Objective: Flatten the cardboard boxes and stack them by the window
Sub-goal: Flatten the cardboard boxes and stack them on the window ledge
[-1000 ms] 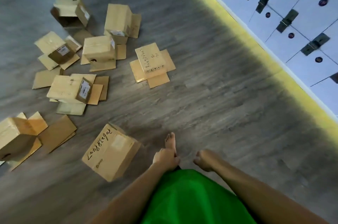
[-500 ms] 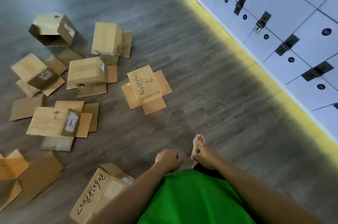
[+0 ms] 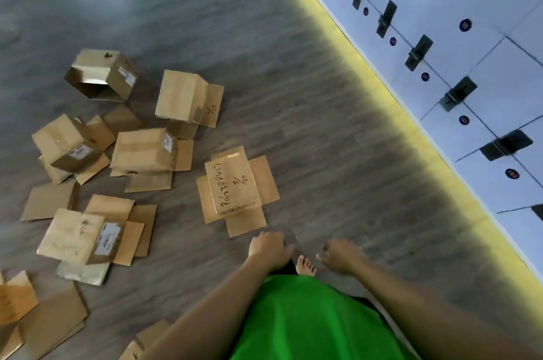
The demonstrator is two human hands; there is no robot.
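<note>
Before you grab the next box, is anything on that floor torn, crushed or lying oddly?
Nothing looks torn or crushed. The brown cardboard boxes are scattered on the grey wood-look floor, most standing with flaps splayed. One open-ended box lies tipped on its side at far left. Both the left hand and right hand hold nothing.

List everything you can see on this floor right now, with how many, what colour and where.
cardboard boxes: about nine, tan, scattered on the floor at left and centre, flaps splayed
floor: one, grey wood-look
lockers: one bank, white with dark latches, upper right
yellow strip: one, along the locker base
green garment: one, bottom centre
bare foot: one, between the hands
left hand: loosely curled, holds nothing
right hand: loosely curled, holds nothing
</note>
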